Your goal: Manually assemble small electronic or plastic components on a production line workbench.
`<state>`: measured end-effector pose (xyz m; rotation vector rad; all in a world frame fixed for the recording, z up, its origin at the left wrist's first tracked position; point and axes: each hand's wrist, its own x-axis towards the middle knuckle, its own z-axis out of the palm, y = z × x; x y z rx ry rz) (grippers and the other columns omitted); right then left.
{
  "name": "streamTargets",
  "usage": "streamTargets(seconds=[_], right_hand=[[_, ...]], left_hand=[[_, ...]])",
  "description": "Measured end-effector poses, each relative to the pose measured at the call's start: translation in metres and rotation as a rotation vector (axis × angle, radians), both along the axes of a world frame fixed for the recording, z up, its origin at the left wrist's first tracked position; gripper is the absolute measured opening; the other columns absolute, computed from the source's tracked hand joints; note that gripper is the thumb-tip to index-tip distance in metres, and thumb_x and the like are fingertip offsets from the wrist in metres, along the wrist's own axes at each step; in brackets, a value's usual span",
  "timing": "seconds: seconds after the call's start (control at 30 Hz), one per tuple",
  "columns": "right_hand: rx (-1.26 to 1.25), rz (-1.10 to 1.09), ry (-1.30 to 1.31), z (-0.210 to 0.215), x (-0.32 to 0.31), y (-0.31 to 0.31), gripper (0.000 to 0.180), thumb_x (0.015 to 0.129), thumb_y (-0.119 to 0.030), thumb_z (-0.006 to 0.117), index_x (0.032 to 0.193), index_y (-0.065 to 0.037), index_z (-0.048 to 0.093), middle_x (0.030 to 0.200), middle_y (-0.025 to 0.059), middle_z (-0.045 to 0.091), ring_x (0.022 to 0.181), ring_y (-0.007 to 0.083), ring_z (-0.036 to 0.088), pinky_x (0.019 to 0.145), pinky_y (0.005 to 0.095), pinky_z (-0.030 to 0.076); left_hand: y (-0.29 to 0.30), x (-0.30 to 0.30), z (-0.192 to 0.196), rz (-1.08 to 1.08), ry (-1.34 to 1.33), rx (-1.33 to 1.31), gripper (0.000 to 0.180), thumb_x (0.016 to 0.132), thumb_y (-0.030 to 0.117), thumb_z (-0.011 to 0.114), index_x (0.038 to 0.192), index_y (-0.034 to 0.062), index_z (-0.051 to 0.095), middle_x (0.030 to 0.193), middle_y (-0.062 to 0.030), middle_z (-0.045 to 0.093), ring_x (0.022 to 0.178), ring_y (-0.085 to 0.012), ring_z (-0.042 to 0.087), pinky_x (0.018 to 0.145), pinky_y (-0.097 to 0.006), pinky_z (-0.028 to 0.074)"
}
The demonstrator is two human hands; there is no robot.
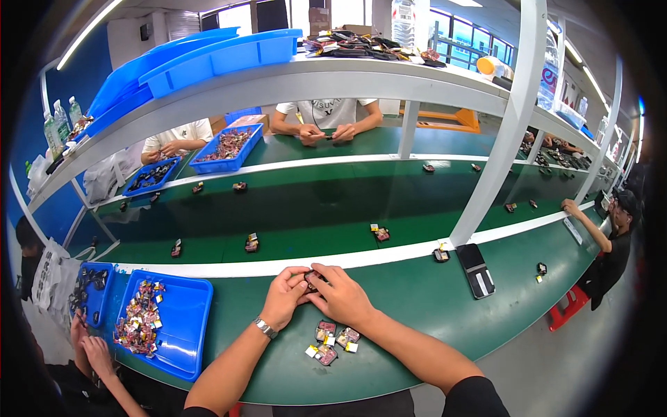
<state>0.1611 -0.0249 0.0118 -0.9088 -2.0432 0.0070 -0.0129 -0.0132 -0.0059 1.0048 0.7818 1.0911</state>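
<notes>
Over the green table (271, 368), my left hand (283, 299) and my right hand (342, 295) meet, fingers closed around one small electronic part (312, 281). Its dark casing and a reddish inside show between the fingertips; the rest is hidden by my hands. A watch with a metal band (265, 327) is on my left wrist. Just below my hands lies a small group of similar parts (325, 354), dark-rimmed with reddish boards and white and yellow pieces. To the left, a blue tray (187, 306) holds a heap of small reddish, white and yellow pieces.
A white rail (229, 268) and upright post (497, 132) border a green conveyor (306, 240) carrying scattered parts. A black case (475, 271) lies right. Another blue tray (108, 292) holds black pieces. Overhead, a shelf (333, 73) bears blue trays. Co-workers sit opposite and at both sides.
</notes>
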Motion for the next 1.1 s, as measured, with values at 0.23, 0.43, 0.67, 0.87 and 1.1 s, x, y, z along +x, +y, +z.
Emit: streamTargets(seconds=[0.23,0.43,0.67,0.87,1.1], right_hand=[[-0.075,-0.215,0.055,-0.018,0.03,0.079,0.022,0.076,-0.011,0.069,0.096,-0.002,0.069,0.11,0.0146,0.063,0.099,0.0323,0.06,0.084,0.0406,0.052],[-0.16,-0.34,-0.038,-0.032,0.053,0.13,0.024,0.076,-0.021,0.072,0.09,-0.001,0.07,0.109,0.0144,0.063,0.102,0.0328,0.058,0.088,0.0405,0.049],[-0.136,-0.942,-0.088,-0.019,0.1,0.087,0.051,0.076,-0.028,0.077,0.114,-0.003,0.054,0.103,0.0145,0.056,0.1,0.0332,0.053,0.081,0.043,0.047],[-0.255,-0.885,-0.028,-0.043,0.137,0.098,0.044,0.078,-0.021,0.075,0.111,0.0,0.056,0.098,0.017,0.059,0.096,0.0342,0.055,0.085,0.0434,0.046],[-0.268,-0.138,0.257,-0.011,0.082,0.04,0.052,0.078,-0.01,0.072,0.127,-0.005,0.053,0.116,0.0115,0.061,0.111,0.03,0.052,0.096,0.0396,0.043]], left_hand=[[0.004,0.006,0.003,-0.077,-0.017,0.042,0.05,0.098,0.006,0.049,0.144,0.007,0.03,0.146,-0.019,0.04,0.126,-0.0309,0.05,0.097,-0.046,0.051],[0.005,-0.002,-0.003,-0.123,0.038,0.093,0.044,0.095,0.004,0.051,0.136,0.0032,0.038,0.145,-0.0195,0.041,0.127,-0.0338,0.049,0.097,-0.047,0.051],[0.002,0.0,0.002,-0.119,0.105,0.098,0.031,0.095,0.002,0.047,0.126,-0.0018,0.047,0.13,-0.02,0.054,0.116,-0.0305,0.058,0.092,-0.042,0.055],[0.006,0.008,0.002,-0.129,0.128,0.105,0.025,0.096,0.002,0.048,0.12,-0.0029,0.051,0.118,-0.0191,0.061,0.099,-0.0232,0.064,0.08,-0.034,0.057],[0.004,-0.004,0.004,-0.136,0.138,0.034,0.031,0.1,0.019,0.047,0.121,-0.0033,0.052,0.112,-0.0168,0.063,0.088,-0.0187,0.064,0.073,-0.03,0.055]])
